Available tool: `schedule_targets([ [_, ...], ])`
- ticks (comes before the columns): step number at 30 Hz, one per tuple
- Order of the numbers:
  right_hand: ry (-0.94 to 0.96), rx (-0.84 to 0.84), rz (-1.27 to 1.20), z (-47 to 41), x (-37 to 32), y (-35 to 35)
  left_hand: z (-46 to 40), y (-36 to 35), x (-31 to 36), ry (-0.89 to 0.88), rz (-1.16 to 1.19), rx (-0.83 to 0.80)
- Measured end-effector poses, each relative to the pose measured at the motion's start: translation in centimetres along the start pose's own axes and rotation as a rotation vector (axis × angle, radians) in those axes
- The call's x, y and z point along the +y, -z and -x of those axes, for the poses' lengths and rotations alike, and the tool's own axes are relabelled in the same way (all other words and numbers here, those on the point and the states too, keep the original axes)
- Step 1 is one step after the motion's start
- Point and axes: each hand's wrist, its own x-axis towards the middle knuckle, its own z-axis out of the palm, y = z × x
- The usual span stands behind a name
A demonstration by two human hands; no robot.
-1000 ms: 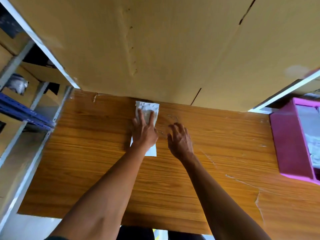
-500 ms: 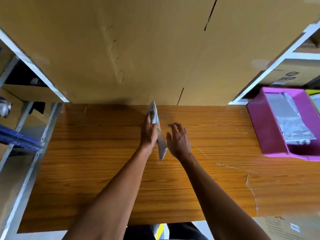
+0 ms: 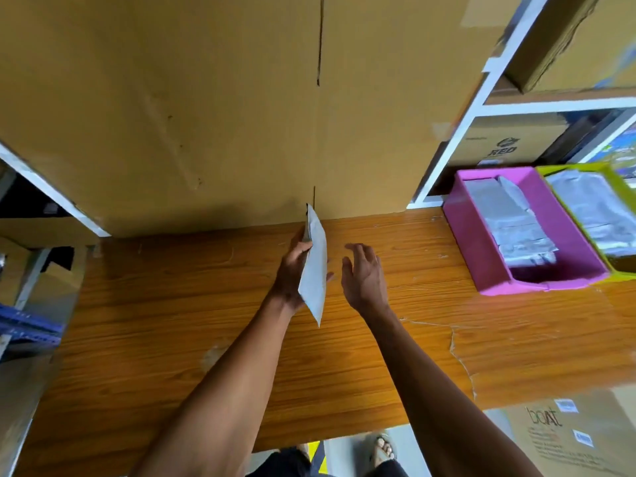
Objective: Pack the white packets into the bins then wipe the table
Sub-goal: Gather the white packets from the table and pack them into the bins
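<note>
1. Cardboard boxes [image 3: 206, 98] are stacked behind the wooden table [image 3: 172, 339], with shelving seen on the right.
2. One white packet [image 3: 315, 266] is held on edge above the table, pinched in the grip of the left hand [image 3: 292, 270], thumb in front and fingers behind.
3. Just beside it, the right hand [image 3: 364, 273] is held loose, fingers spread, nothing gripped.
4. More packets are seen lying in the pink bin [image 3: 481, 256] and the yellow-green bin [image 3: 619, 266] at far right.
</note>
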Motion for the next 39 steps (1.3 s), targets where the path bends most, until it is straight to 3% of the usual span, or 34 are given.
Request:
schedule_targets([
  [5,-0.006,0.026,-0.195,0.0,3.5,5.1,-1.4,-6.7,-2.0,-0.249,-0.712,0.028],
  [7,-0.018,-0.007,-0.314,0.3,5.0,7.8,-2.2,-10.0,-3.9,-0.327,-0.875,0.057],
  [11,-0.183,-0.017,-0.552,0.7,9.3,13.9,-3.3,-16.7,-7.8,-0.476,-0.984,0.137],
  [16,-0.150,-0.018,-0.610,0.4,15.9,20.6,-4.2,-24.2,-12.0,-0.711,-0.983,0.111],
  [22,-0.171,0.074,-0.605,0.5,20.6,27.4,-4.5,-33.1,-12.7,-0.418,-0.528,0.229],
  [25,-0.138,0.129,-0.443,0.4,22.1,30.2,-5.4,-35.8,-12.9,-0.333,-0.397,0.141],
  [30,-0.021,0.044,-0.173,-1.1,25.1,32.3,-8.0,-39.5,-13.9,-0.254,-0.380,0.051],
  [34,-0.078,-0.076,0.127,-3.3,25.8,33.8,-10.2,-42.1,-13.9,-0.217,-0.488,0.036],
  [39,-0.128,0.020,0.276,-5.6,26.5,35.2,-13.4,-44.3,-13.3,-0.170,-0.554,-0.074],
])
